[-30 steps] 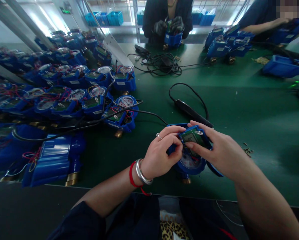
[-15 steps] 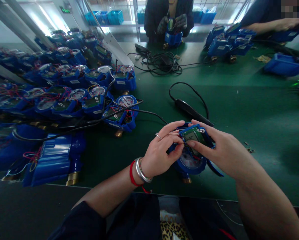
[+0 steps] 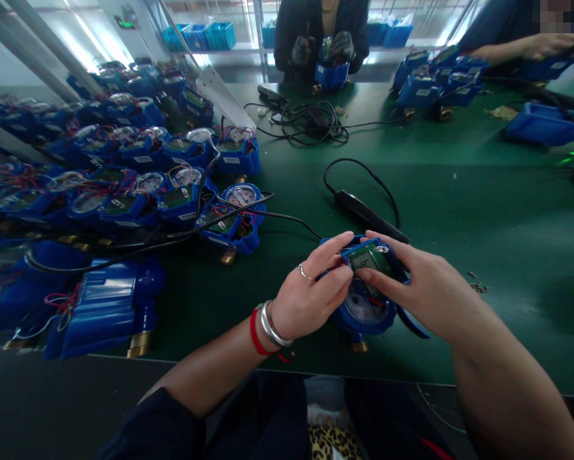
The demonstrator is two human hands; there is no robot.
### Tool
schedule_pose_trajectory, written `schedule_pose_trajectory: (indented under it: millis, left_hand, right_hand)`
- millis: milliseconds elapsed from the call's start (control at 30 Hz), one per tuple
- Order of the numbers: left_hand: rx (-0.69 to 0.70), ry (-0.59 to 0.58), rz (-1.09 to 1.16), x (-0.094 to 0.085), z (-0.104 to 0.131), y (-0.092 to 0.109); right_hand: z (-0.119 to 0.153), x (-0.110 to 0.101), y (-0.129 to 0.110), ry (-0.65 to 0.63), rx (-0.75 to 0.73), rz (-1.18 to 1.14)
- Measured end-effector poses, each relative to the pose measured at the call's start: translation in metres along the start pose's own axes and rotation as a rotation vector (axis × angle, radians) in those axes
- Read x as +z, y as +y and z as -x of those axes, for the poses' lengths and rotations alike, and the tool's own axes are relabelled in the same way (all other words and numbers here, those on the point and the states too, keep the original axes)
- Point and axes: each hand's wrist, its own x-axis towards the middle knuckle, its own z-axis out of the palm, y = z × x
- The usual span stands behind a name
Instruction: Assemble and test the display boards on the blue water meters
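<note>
Head view: a circuit board in hand above a blue meter

The circuit board (image 3: 381,260) sits slantwise over the far end of an open blue meter (image 3: 381,324), near the front edge of the green table (image 3: 488,211). Its far edge climbs toward the right, and its face is turned up toward the wearer. Which of its sides is longer cannot be told under the fingers. The meter's long axis runs away from the wearer: the brass fitting (image 3: 360,347) points back at the body, with the round dial (image 3: 364,310) just beyond it.

The board is green with a blue rim, a small grey screen (image 3: 364,260) bearing a dark mark, and a pale, shiny part near the far right corner. The dial looks clear, with red wire over it.

The right hand (image 3: 428,287) grips the board, thumb flat on its face, fingers bent over the far side. The left hand (image 3: 310,291) is at the board's left edge, index finger stretched forward, the others curled in; whether they pinch anything cannot be told.
</note>
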Motion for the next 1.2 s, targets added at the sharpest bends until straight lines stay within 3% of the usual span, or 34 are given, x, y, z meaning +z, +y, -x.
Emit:
schedule_pose_trajectory:
  millis: [300, 567, 1200]
  left_hand:
    - [0.042, 0.009, -0.278, 0.001, 0.005, 0.002]
    - [0.053, 0.103, -0.459, 0.003, -0.001, 0.009]
    - [0.046, 0.219, -0.56, 0.006, 0.002, 0.006]
  right_hand:
    - [0.0, 0.002, -0.001, 0.027, -0.015, -0.024]
    - [-0.001, 0.007, -0.005, 0.058, -0.005, 0.025]
    - [-0.003, 0.003, -0.014, 0.029, 0.009, 0.029]
